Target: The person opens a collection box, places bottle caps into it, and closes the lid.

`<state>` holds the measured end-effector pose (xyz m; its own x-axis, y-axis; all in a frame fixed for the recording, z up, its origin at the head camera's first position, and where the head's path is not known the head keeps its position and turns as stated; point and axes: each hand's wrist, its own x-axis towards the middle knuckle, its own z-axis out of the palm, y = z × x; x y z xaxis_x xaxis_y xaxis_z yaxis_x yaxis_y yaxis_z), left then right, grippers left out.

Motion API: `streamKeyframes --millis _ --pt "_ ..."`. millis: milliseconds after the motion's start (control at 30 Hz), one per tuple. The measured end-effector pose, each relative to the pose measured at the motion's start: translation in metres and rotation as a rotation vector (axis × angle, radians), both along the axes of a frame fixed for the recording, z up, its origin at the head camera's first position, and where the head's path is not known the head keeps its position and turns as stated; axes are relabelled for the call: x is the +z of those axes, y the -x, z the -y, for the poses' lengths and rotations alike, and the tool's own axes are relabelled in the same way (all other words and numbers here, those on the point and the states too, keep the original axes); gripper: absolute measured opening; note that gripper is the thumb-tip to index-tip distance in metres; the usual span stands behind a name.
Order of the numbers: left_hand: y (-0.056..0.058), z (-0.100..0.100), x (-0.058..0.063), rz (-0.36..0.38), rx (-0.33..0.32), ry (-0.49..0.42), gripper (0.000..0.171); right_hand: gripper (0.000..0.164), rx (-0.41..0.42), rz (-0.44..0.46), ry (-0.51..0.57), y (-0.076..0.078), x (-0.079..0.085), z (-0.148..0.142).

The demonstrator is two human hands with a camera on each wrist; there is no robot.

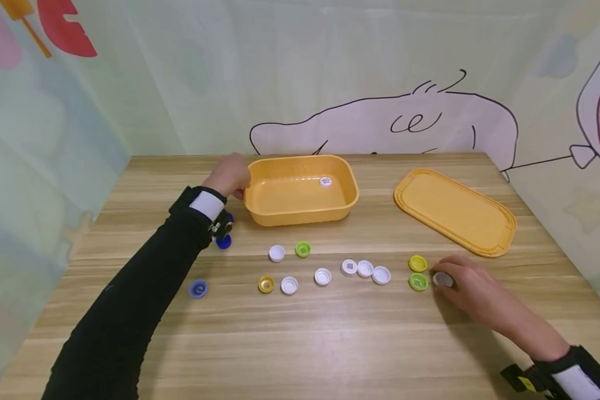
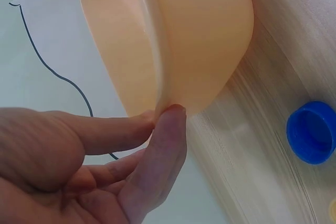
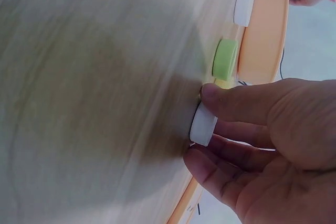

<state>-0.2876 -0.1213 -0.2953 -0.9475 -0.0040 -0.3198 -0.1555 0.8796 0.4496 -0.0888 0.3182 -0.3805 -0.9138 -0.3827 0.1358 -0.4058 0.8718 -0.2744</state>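
Observation:
My left hand (image 1: 230, 174) pinches the left rim of a yellow-orange plastic tub (image 1: 300, 216), thumb on one side of the wall and fingers on the other in the left wrist view. One white cap (image 1: 325, 181) lies inside the tub. At the right, my right hand (image 1: 472, 289) holds a white bottle cap (image 3: 203, 124) between thumb and fingers, low over the wooden table. Just left of that hand lie a yellow cap (image 1: 418, 263) and a green cap (image 1: 418, 282). Close to the left wrist is a dark blue cap (image 2: 313, 132), partly hidden in the head view.
Several white caps (image 1: 365, 269) run across the middle of the table (image 1: 300, 344), with a green cap (image 1: 303, 249) and a gold cap (image 1: 266, 284) among them. A light blue cap (image 1: 198, 289) sits farther left. The flat yellow-orange lid (image 1: 455, 212) lies at the back right.

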Motion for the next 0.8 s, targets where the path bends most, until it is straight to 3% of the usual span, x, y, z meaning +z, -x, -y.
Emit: streamKeyframes --millis 233,367,500,700,800 --pt "0.001 0.0 0.0 -0.004 -0.014 -0.005 0.025 0.03 0.007 -0.02 -0.002 0.002 -0.002 -0.005" --pt "0.002 -0.001 0.001 0.009 -0.008 0.002 0.025 0.03 0.013 -0.015 0.001 0.008 0.007 -0.009" --pt "0.003 -0.002 0.002 0.021 -0.001 0.012 0.025 0.032 0.024 0.007 0.001 0.015 0.027 -0.01" --pt "0.005 -0.003 0.001 0.007 -0.015 0.038 0.023 0.034 0.114 -0.1 -0.025 0.029 0.066 -0.003" --pt "0.005 -0.003 0.002 0.009 -0.012 0.046 0.022 0.033 0.12 -0.122 -0.044 0.038 0.09 0.006"
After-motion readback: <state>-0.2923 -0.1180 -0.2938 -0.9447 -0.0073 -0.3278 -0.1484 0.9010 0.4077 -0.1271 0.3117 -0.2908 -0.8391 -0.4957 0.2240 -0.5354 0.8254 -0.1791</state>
